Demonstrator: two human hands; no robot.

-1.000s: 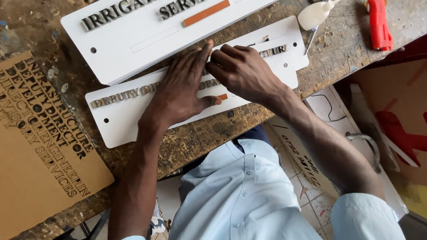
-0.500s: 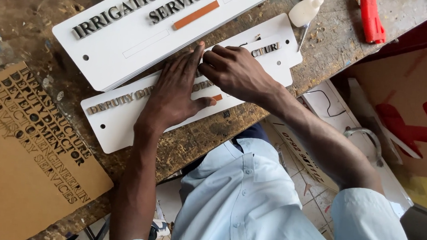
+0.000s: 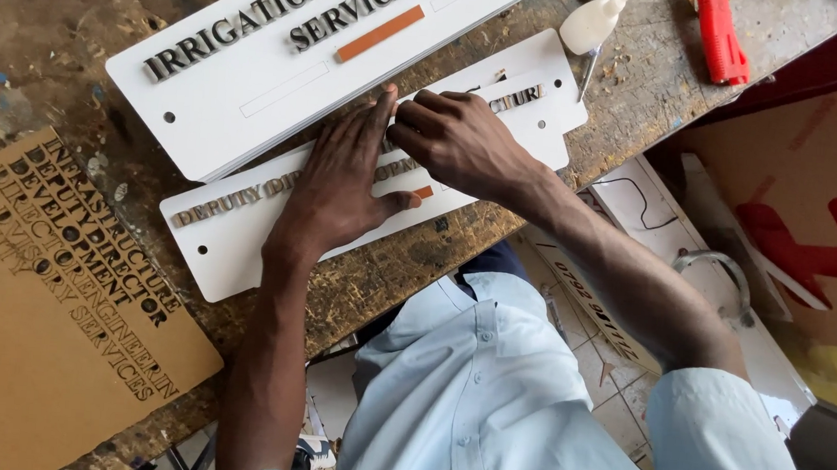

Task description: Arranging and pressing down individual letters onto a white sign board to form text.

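Two hands logged: my left hand [image 3: 343, 195] stayed flat, fingers spread, on the long white lettered sign plate [image 3: 242, 237]; right hand [image 3: 459, 142] fingertips had curled closer beside them, pinching something hidden.

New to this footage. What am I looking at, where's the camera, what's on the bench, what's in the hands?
There is no machine here: a person works with two bare hands. The single camera sits on that person's head and looks down, so you see their arms and pale blue shirt from above.

On the worn wooden bench lie two white sign plates with raised letters. The left hand presses flat on the nearer plate. The right hand is curled beside it, fingertips on the row of letters; nothing shows clearly in its grip. The larger plate lies behind. At the left is a brown cardboard sheet with cut-out lettering, and at the far edge a red tool and a small white bottle.
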